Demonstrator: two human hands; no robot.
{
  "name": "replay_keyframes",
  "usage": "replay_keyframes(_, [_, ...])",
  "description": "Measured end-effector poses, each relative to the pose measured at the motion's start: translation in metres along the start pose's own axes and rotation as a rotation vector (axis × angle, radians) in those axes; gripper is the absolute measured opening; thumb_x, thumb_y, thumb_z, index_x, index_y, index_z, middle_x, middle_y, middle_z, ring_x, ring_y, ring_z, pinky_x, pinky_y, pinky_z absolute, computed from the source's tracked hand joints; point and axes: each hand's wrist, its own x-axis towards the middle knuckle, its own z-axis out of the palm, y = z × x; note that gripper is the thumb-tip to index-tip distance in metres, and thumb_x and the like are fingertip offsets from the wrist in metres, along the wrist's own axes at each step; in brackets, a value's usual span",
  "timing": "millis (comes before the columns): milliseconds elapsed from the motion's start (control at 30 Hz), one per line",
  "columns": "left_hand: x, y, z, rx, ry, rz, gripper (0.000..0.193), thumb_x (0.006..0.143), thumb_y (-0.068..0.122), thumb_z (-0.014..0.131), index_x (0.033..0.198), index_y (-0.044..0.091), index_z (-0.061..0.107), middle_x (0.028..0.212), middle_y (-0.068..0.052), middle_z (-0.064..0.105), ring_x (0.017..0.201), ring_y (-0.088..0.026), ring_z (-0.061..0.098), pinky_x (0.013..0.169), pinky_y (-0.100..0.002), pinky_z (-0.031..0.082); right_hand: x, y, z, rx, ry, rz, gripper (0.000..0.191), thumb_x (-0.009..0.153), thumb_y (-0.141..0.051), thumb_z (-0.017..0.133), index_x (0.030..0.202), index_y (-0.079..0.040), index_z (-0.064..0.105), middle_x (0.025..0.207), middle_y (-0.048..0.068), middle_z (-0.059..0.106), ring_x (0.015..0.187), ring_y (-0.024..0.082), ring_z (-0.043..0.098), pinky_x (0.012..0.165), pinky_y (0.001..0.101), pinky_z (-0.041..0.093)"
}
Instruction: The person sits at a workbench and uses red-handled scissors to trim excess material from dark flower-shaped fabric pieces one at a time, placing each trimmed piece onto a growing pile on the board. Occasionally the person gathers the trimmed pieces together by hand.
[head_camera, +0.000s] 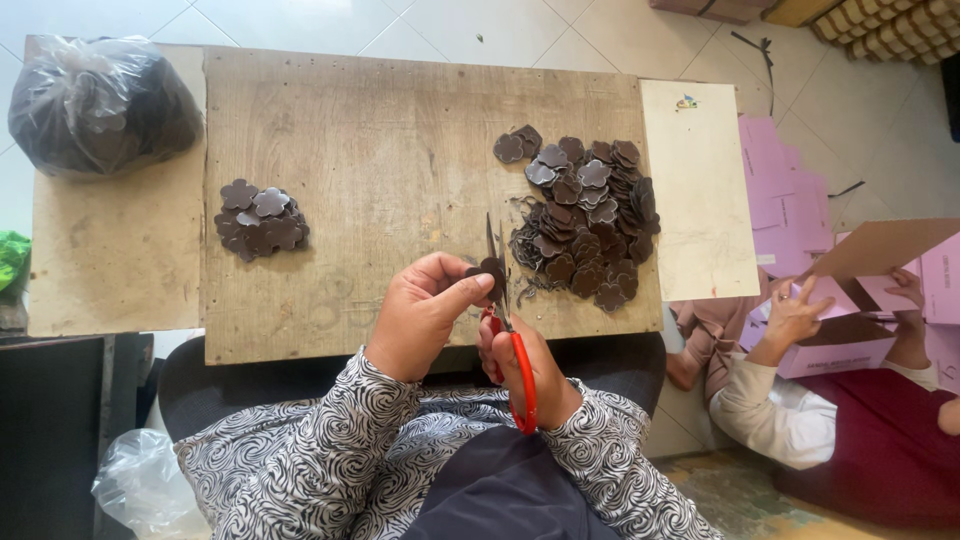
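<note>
My left hand pinches a dark brown flower-shaped piece between thumb and fingers at the near edge of the wooden board. My right hand grips red-handled scissors, whose blades point up and meet the piece. A large heap of the same brown flower pieces lies just to the right of the scissors. On the board's left side sits a smaller pile of flower pieces.
A black plastic bag sits at the back left corner. A pale board adjoins the wooden one on the right. Another person sits on the floor at the right, handling pink boxes. A clear bag lies lower left.
</note>
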Motion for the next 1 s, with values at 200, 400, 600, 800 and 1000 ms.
replay_keyframes(200, [-0.0008,-0.0007,-0.0011,0.010,-0.002,0.017,0.008,0.093,0.007,0.072,0.095,0.003,0.066,0.091,-0.006,0.074,0.084,-0.011,0.069,0.079,-0.027,0.056,-0.0017,-0.0001,-0.0015,0.005,-0.015,0.006,0.060,0.101,-0.066,0.047,0.100,-0.007,0.049,0.078,-0.001,0.044,0.065,0.009,0.042,0.057,0.0245,0.039])
replay_keyframes(400, [0.0006,-0.0004,-0.0026,0.012,0.008,0.026,0.007,0.094,0.007,0.070,0.096,0.002,0.067,0.092,-0.006,0.074,0.085,-0.010,0.068,0.080,-0.026,0.055,-0.0014,-0.0016,-0.0027,-0.020,-0.031,0.006,0.060,0.100,-0.067,0.046,0.099,-0.007,0.049,0.078,-0.001,0.044,0.065,0.009,0.042,0.057,0.0239,0.039])
replay_keyframes(600, [0.0022,-0.0014,-0.0056,0.072,0.031,0.037,0.007,0.094,0.009,0.071,0.096,0.004,0.067,0.090,-0.003,0.073,0.078,-0.006,0.062,0.069,-0.022,0.049,-0.0006,-0.0009,-0.0048,-0.016,-0.056,0.006,0.059,0.101,-0.066,0.047,0.098,-0.007,0.048,0.078,-0.001,0.043,0.065,0.008,0.042,0.057,0.0239,0.039])
replay_keyframes(800, [0.0024,-0.0019,-0.0086,0.116,0.049,0.037,0.009,0.094,0.014,0.071,0.097,0.007,0.066,0.088,0.001,0.073,0.073,-0.002,0.057,0.062,-0.020,0.044,-0.0010,0.0006,-0.0047,-0.007,-0.051,0.026,0.058,0.101,-0.065,0.048,0.097,-0.007,0.048,0.079,-0.002,0.042,0.066,0.008,0.041,0.057,0.0232,0.039])
replay_keyframes(1000, [0.0042,-0.0005,-0.0095,0.109,0.072,0.027,0.009,0.094,0.014,0.072,0.097,0.008,0.067,0.088,0.000,0.074,0.070,-0.002,0.055,0.061,-0.020,0.043,-0.0008,0.0000,-0.0039,-0.001,-0.053,0.038,0.056,0.102,-0.063,0.048,0.097,-0.007,0.048,0.077,-0.002,0.042,0.064,0.007,0.041,0.056,0.0230,0.038])
